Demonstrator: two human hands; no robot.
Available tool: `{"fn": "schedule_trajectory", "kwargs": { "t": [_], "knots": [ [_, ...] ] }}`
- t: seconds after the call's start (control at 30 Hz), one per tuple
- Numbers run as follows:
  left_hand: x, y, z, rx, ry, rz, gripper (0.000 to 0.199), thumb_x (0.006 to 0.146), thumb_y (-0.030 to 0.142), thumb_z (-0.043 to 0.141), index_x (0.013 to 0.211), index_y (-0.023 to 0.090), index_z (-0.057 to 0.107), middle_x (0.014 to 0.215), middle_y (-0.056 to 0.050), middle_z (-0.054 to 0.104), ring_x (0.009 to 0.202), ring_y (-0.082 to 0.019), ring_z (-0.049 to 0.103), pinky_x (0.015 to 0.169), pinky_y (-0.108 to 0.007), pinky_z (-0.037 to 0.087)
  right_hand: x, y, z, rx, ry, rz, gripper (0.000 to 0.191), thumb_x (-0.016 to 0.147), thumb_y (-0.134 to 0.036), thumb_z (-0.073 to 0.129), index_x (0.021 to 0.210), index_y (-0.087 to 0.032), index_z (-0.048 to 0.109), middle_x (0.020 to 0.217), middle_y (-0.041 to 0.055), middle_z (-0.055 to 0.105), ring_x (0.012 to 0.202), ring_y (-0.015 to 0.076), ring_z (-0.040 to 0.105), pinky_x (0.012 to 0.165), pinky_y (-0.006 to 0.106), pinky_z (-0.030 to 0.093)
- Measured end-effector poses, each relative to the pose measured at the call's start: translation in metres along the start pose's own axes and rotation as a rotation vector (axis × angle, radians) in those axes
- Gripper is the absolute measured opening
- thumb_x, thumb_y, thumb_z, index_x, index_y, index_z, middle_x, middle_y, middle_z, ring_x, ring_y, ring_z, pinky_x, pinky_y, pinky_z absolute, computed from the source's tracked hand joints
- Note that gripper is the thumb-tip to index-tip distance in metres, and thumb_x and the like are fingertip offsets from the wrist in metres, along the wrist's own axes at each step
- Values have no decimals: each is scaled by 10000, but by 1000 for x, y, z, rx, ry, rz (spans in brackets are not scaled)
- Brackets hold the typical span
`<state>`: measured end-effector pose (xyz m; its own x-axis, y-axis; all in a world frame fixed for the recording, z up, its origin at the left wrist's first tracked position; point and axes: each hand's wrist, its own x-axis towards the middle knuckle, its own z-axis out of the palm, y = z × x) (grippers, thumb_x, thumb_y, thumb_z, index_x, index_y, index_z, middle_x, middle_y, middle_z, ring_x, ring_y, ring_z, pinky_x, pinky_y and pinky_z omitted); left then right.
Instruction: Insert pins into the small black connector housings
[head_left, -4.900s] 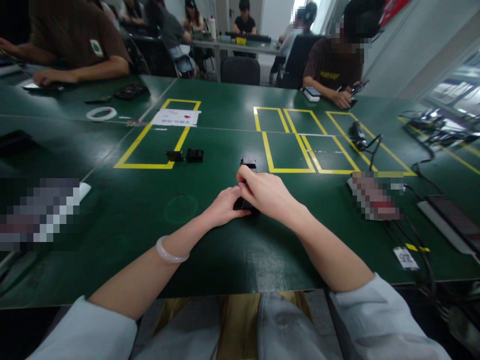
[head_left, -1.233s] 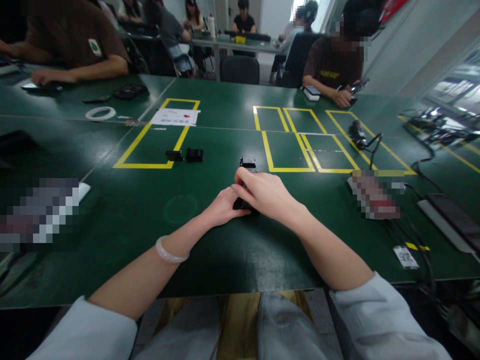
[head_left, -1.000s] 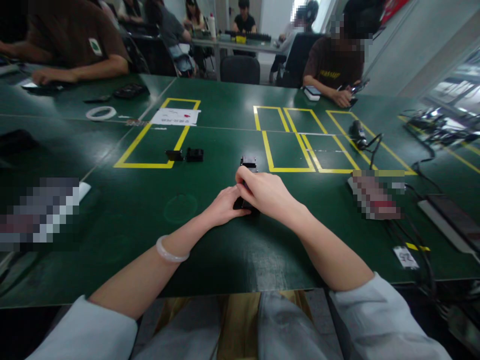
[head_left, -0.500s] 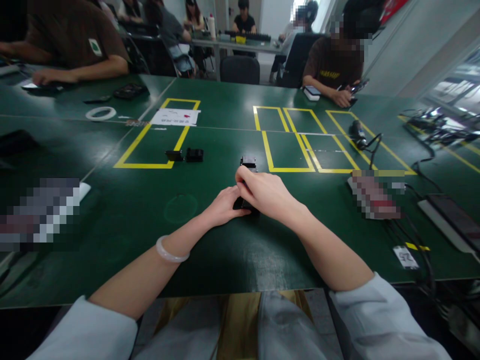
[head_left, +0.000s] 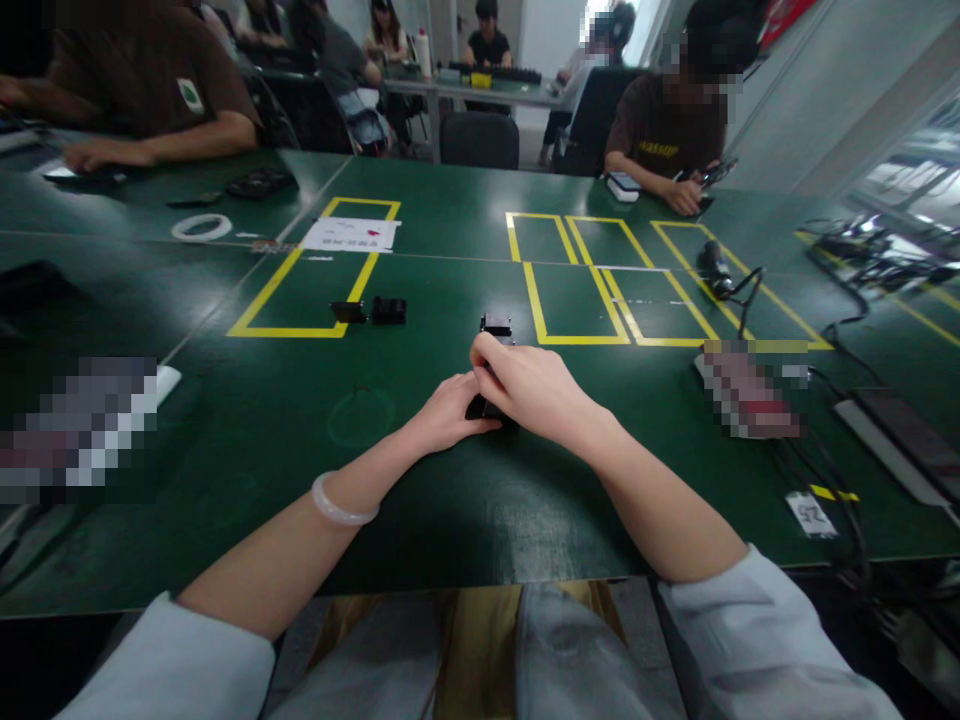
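L hand and R hand meet over 1 black device on the green table, directly in front of the wearer. L hand grasps the device from its L side, thumb along the near end; R hand lies over the top, fingers curled in, but what, if anything, they pinch is hidden: grip n/k. Device sits beneath & btwn both hands, far end projecting just past R knuckles; midsection covered, near end partly seen. Handling (judged): prob. light, stiff, hard-shelled; smooth faces may slip a little; the small projections at the far end look the most fragile. Best hold: long sides, fingertips, w/ far end left free. Counts: hands, 2; device, 1; black parts, 2, side by side, beyond & to L of the hands, the L one over the yellow tape; white sheet, 1, farther out on the same side; white ring, 1, farther L again; yellow outlines, at least 4 (1 ahead-L, the others ahead-R); black cylindrical object, 1, ahead-R, w/ cable; slab-like items, 3 near table height, 1 well L of L hand, 2 well R of R hand, details obscured; white tag, 1, R of & nearer the wearer than R hand; bracelet, 1, behind L hand; co-workers at the far side of this table, 2, 1 ahead-L, 1 ahead-R.
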<state>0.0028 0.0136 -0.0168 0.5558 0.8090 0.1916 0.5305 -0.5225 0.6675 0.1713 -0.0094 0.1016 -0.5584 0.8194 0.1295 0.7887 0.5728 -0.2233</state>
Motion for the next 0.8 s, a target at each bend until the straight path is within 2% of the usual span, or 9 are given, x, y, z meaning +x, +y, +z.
{"fn": "schedule_trajectory", "kwargs": {
  "t": [0.13,0.33,0.5,0.67,0.8],
  "knots": [
    [-1,1,0,0,-1,-19,579,806,437,732,1301,193,556,1347,-124,593,1260,-357,536,1054,-522,423,0,0,1,-3,5,-14,235,1011,-355,380,1084,-204,544,923,31,712,753,159,618,591,272,271],
    [0,2,-1,-3,-4,1,588,810,430,729,1309,182,541,1362,-127,580,1262,-349,534,1063,-519,415,0,-1,0,0,17,-3,204,1004,-292,377,1090,-199,538,907,22,709,718,152,614,577,270,260],
    [-1,1,0,-6,1,-10,568,821,427,720,1307,191,545,1354,-131,586,1256,-351,540,1042,-518,434,0,0,0,1,5,-15,255,1020,-384,364,1084,-202,529,917,28,709,760,159,628,590,271,275],
    [0,2,0,2,-9,4,595,808,423,735,1313,176,542,1367,-131,578,1262,-350,533,1063,-514,418,0,0,1,-25,-2,9,233,1021,-311,347,1117,-203,528,913,24,710,738,146,624,592,273,279],
    [-1,-1,1,-3,5,1,574,809,416,734,1298,173,556,1357,-132,585,1264,-353,532,1061,-506,420,0,0,0,-11,-5,-3,249,1023,-360,359,1102,-201,534,926,24,712,764,151,630,595,271,280]
  ]
}}
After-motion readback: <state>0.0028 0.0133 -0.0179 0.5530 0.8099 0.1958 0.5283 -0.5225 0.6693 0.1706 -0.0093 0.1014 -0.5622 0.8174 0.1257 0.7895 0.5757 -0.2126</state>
